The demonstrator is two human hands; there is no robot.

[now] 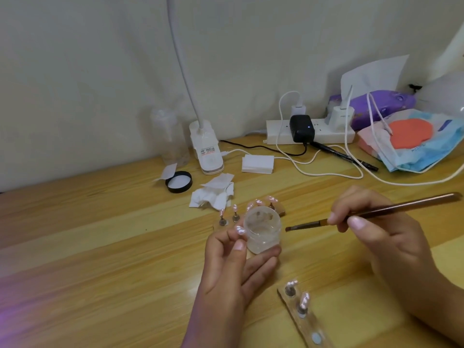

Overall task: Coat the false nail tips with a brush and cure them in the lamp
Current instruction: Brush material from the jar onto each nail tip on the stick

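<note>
The left hand (226,272) has its grip curled round a small clear jar (263,233), held near so the brush (401,206) can dip in. The right hand (381,229) has its grip pinched on the brush like a pencil, tip just beside the jar. The nail tips (304,298) wait on little stands on the bench (100,247), close by.

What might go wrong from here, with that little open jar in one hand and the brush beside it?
The left hand holds the open jar and pinches a nail tip at once; either may slip, spilling its contents on the table. The small stands just behind the jar could topple. The right hand, holding the brush, has its forearm close to the holder strip in front and might smudge its tips.
</note>
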